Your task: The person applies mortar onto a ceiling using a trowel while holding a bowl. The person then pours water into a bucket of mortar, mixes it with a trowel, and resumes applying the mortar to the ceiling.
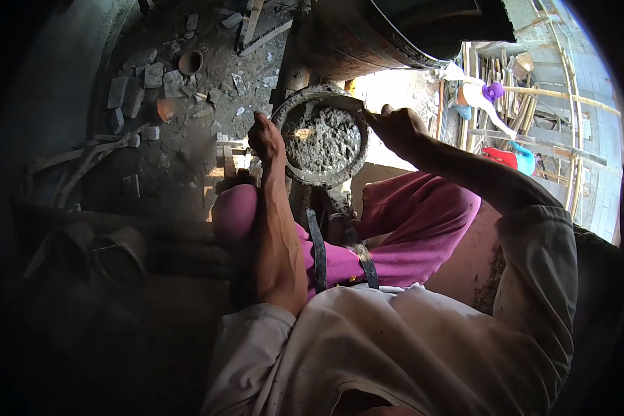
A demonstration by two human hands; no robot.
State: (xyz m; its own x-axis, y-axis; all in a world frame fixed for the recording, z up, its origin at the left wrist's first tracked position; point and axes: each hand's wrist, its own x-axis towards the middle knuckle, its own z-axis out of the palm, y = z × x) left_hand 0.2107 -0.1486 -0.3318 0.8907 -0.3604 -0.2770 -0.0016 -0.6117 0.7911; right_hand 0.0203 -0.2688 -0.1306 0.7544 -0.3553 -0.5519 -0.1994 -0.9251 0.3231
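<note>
Grey rubble point(142, 76) lies on the dirt floor point(187, 159) well to the left of the fingers, broken stone pieces scattered with a small round clay-coloured pot point(190, 62) among them. Nearer, a few wooden slats point(223, 163) lie just left of the left hand point(265, 137).

That hand sits at the left rim of a round metal pan point(323, 135), its fingers curled together over the edge and clamped on it. The forearm runs down across a knee in magenta trousers point(395, 236). Between the two sets of fingers the pan is held out in front of the person, above the knees, and it is filled with wet grey mortar point(324, 139), lumpy and rough on top.

The right hand point(395, 128) grips the opposite rim, fingers closed on the edge at the upper right of the pan, thumb side up. Its arm comes out of a dusty white sleeve point(534, 277).

Beyond the right fingers, far below and to the right, bamboo scaffolding poles point(534, 97) cross one another, and another person point(482, 97) in a pale top and purple head covering bends among them. Above the pan a large dark curved drum point(395, 35) fills the upper middle.
</note>
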